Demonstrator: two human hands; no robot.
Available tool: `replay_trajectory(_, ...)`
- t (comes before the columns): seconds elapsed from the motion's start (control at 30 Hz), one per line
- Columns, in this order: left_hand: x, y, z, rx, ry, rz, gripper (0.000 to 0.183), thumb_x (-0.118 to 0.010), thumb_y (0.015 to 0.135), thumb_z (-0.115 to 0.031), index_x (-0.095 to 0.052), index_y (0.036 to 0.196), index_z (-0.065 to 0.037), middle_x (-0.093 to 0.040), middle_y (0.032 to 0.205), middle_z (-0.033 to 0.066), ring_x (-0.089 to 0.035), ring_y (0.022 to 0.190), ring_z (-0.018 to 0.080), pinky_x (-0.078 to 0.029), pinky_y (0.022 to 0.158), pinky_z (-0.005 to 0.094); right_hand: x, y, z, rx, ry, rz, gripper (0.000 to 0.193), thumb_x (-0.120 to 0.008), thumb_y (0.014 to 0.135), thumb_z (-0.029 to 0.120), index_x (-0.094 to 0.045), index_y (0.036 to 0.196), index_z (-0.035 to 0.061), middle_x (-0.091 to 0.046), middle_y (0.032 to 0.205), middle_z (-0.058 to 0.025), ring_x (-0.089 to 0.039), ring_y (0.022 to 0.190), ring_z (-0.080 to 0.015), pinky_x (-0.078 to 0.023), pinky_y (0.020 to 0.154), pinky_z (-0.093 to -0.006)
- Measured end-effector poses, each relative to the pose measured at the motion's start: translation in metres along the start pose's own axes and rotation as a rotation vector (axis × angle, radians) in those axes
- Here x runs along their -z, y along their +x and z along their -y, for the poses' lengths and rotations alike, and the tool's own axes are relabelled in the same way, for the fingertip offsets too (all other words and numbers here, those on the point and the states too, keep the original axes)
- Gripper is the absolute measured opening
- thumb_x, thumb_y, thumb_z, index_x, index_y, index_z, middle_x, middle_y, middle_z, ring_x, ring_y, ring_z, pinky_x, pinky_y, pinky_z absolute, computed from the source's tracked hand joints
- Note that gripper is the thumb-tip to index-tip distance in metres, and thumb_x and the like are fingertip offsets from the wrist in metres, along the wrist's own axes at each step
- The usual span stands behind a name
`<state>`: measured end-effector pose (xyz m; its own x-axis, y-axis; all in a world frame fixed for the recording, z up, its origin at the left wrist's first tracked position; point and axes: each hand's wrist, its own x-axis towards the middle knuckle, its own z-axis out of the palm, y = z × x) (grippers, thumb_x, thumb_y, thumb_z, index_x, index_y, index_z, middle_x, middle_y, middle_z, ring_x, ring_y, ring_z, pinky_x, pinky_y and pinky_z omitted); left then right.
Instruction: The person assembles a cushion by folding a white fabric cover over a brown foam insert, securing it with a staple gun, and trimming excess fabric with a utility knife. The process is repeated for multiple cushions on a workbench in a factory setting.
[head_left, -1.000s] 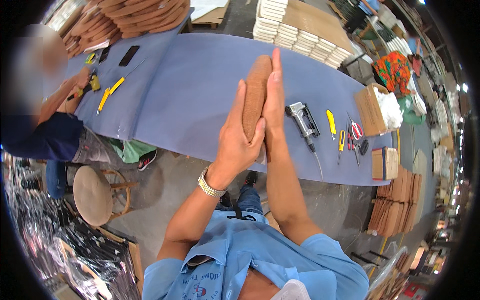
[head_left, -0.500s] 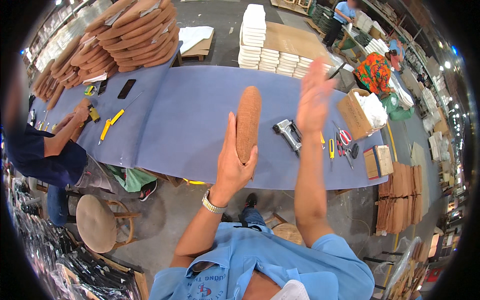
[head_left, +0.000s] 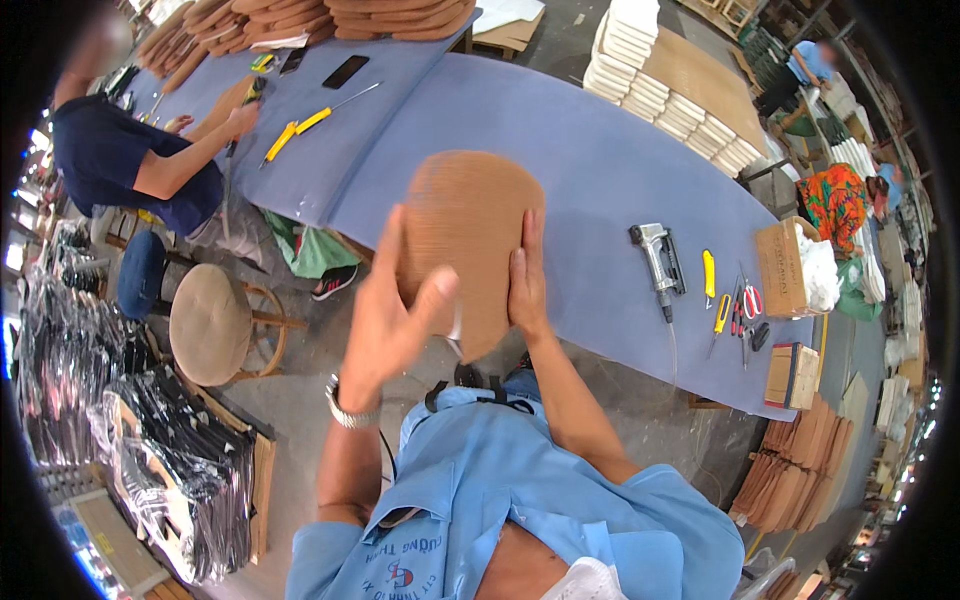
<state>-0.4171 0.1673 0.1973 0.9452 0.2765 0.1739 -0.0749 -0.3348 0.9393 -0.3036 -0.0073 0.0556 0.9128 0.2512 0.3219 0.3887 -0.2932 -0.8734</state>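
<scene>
A brown fabric-covered seat pad is between my hands, raised in front of me at the table's near edge with its broad face showing. It is rounded at the far end, narrower at the near end, and slightly blurred. My left hand is at its left edge, thumb lying over the face. Along the right edge presses my right hand, fingers straight and together. A small pale piece shows by the pad's lower left side; I cannot make out what it is.
The blue-covered table bears a staple gun with a hose, a yellow cutter, red-handled scissors and a carton. At left, a co-worker works beside a long yellow-handled tool. A round stool stands near.
The pad has turned from edge-on to broad face. My right hand, raised and apart before, is now on its right edge. The view has swung, shifting the table contents rightward.
</scene>
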Motion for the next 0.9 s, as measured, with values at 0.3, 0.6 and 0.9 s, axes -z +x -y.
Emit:
replay_trajectory(0.3, 0.013, -0.036, 0.063, 0.231, 0.272, -0.347, 0.091, -0.067, 0.101, -0.031, -0.012, 0.163, 0.005, -0.064, 0.135, 0.0329, -0.068, 0.121, 0.043, -0.053, 0.102, 0.0464, 0.015, -0.047, -0.17, -0.901, 0.189, 0.044, 0.073, -0.051, 0.105, 0.059, -0.046, 0.156, 0.0062, -0.052, 0.156, -0.0184, -0.051, 0.142, -0.0337, -0.042, 0.115, -0.0506)
replay_trajectory(0.6, -0.004, -0.113, 0.139, 0.374, -0.251, -0.489, 0.078, -0.067, 0.102, -0.019, -0.022, 0.164, 0.0, -0.045, 0.155, 0.0199, -0.046, 0.142, 0.0284, -0.041, 0.117, 0.0406, -0.019, -0.034, -0.109, -1.023, 1.122, -0.215, 0.095, -0.051, 0.095, 0.079, -0.038, 0.161, 0.0117, -0.043, 0.164, -0.012, -0.046, 0.146, -0.0327, -0.043, 0.115, -0.0498)
replay_trajectory(0.9, -0.134, -0.116, 0.193, 0.769, -1.122, 0.331, 0.067, -0.063, 0.108, -0.031, -0.028, 0.161, -0.009, -0.052, 0.149, 0.0145, -0.056, 0.137, 0.0267, -0.049, 0.112, 0.0464, 0.125, 0.088, 0.06, -0.108, 0.373, -0.362, 0.058, -0.043, 0.114, 0.046, -0.067, 0.132, -0.0031, -0.073, 0.115, -0.0105, -0.063, 0.103, -0.0168, -0.051, 0.092, -0.0317)
